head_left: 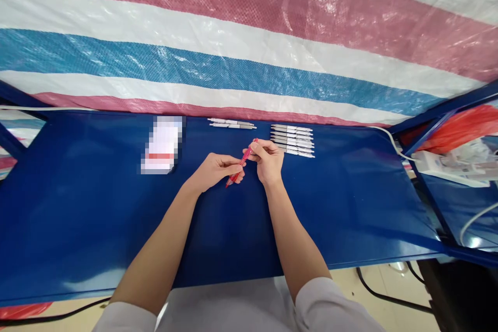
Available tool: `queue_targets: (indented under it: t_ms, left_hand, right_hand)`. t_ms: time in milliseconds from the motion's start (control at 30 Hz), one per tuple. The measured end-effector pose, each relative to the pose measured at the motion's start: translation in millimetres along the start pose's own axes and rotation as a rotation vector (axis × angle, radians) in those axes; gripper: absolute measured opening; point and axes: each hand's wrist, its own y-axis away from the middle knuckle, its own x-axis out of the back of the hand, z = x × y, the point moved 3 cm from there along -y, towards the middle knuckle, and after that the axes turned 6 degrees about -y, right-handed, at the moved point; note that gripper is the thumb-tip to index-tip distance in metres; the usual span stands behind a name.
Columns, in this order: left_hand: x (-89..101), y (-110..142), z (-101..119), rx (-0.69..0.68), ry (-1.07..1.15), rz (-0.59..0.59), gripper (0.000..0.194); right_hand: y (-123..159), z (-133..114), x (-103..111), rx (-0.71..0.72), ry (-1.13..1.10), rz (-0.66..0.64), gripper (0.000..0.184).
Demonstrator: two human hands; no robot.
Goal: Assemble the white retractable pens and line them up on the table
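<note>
A red pen (246, 155) is held at a slant above the blue table, its tip pointing down and left. My left hand (216, 170) pinches the pen's lower part between thumb and fingers. At the pen's upper end, my right hand (268, 160) grips it with thumb and forefinger. Just beyond my right hand lies a row of several white and grey pens (293, 141), side by side. A smaller group of white and grey pens (232, 123) lies farther left, near the table's back edge.
The blue table (97, 228) spreads out below my arms. On its left part is a pixelated white, phone-like shape (162, 145). A striped plastic sheet (233, 72) hangs along the back. To the right are a white power strip (447, 168), cables and a red plastic bag (459, 127).
</note>
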Motion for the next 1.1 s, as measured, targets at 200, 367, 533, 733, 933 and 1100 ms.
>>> queue_targets:
  t_ms: [200,367,533,733,933,1100]
  left_hand:
    - [-0.2,-1.9,-3.9,0.034,0.027,0.054,0.030]
    - [-1.5,-1.4,-0.1,0.036,0.043,0.042,0.028]
    - [-1.7,0.1,2.8,0.025,0.035,0.031,0.029]
    - [-2.9,0.8,4.4,0.011,0.040,0.024,0.035]
    - [-3.6,1.5,1.4,-0.016,0.071,-0.011,0.034]
    - [-4.5,-1.0,-4.5,-0.025,0.090,0.076,0.034]
  right_hand:
    - [-0.2,-0.5,0.8,0.013,0.015,0.025,0.029]
    - [0.0,-1.2,1.6,0.040,0.032,0.019,0.031]
    - [2.2,-1.6,1.5,0.055,0.007,0.018,0.030]
    - [5.0,-3.0,0.9,0.064,0.021,0.000,0.030]
    - [6.4,-4.7,1.8,0.077,-0.021,-0.037,0.030]
    - [4.4,-3.9,1.2,0.081,-0.020,-0.054,0.027]
